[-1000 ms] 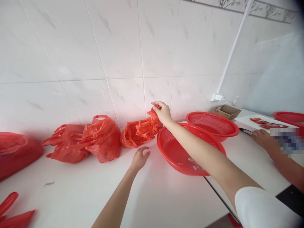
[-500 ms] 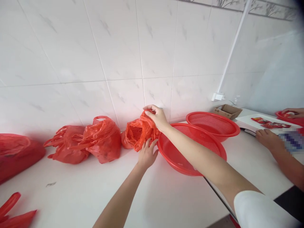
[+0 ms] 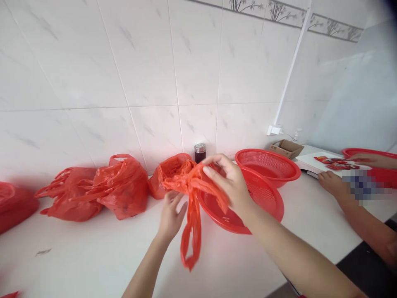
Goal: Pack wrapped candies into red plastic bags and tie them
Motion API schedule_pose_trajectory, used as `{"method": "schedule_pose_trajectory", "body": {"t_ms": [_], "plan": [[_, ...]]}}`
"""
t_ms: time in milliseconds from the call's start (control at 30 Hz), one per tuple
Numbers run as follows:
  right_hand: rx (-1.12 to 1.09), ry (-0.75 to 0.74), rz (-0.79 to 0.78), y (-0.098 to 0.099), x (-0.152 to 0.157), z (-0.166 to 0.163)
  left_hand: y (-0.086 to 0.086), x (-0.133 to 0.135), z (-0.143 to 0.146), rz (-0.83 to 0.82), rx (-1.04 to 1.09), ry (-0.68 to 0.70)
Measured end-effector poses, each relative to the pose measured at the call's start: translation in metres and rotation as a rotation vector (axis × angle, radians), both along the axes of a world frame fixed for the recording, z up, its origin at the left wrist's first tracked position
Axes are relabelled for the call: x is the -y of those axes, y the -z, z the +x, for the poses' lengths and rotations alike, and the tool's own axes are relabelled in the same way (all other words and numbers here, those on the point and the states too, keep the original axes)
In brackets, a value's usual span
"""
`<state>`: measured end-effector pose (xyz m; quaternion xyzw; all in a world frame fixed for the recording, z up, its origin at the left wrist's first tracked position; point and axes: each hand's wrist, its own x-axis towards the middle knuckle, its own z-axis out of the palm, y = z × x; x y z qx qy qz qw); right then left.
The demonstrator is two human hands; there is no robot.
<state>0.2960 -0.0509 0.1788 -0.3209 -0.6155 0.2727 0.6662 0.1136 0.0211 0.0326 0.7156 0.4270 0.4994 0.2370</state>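
Red bag [image 3: 186, 178] pinched by fingers of my right hand [image 3: 232, 182], left hand [image 3: 170, 215] open-fingered beneath, over the worktop [image 3: 93, 256].

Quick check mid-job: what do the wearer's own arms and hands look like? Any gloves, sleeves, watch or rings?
Both hands, the left hand and the right hand, are bare, with no gloves and no rings that show. The left forearm and the right forearm are uncovered right down to the picture's edge. No sleeve, watch or bracelet is in view.
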Motion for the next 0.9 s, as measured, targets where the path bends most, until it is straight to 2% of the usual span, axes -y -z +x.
{"method": "schedule_pose_trajectory", "body": {"t_ms": [67, 133, 200, 300, 367, 500, 567, 700, 733, 800, 833, 900], "plan": [[0.037, 0.075, 0.013, 0.022, 0.024, -0.007, 0.013, 0.040, -0.024, -0.159, 0.143, -0.025], [0.002, 0.073, -0.021, 0.053, 0.044, -0.026, 0.025, 0.082, -0.040, -0.575, 0.477, 0.123], [-0.076, 0.017, -0.131, 0.088, 0.062, -0.052, 0.035, 0.120, -0.046, -0.816, 0.625, 0.221], [-0.155, -0.099, -0.322, 0.133, 0.084, -0.086, 0.045, 0.151, -0.044, -0.876, 0.632, 0.144], [-0.160, -0.137, -0.392, 0.150, 0.094, -0.094, 0.049, 0.156, -0.045, -0.908, 0.657, 0.062], [-0.232, -0.024, -0.498, 0.154, 0.099, -0.068, 0.046, 0.146, -0.069, -0.922, 0.664, -0.087], [-0.339, 0.037, -0.556, 0.150, 0.099, -0.047, 0.040, 0.142, -0.089, -0.811, 0.500, -0.180], [-0.403, 0.061, -0.550, 0.149, 0.098, -0.011, 0.028, 0.142, -0.130, -0.492, 0.021, -0.505], [-0.367, 0.061, -0.557, 0.149, 0.098, -0.004, 0.025, 0.143, -0.137, -0.429, -0.062, -0.564], [-0.214, 0.092, -0.590, 0.146, 0.098, 0.006, 0.021, 0.146, -0.145, -0.349, -0.143, -0.592], [-0.105, 0.141, -0.577, 0.142, 0.098, 0.008, 0.020, 0.148, -0.146, -0.348, -0.144, -0.571], [0.104, 0.304, -0.436, 0.129, 0.104, 0.006, 0.017, 0.152, -0.143, -0.418, -0.072, -0.496]]}}
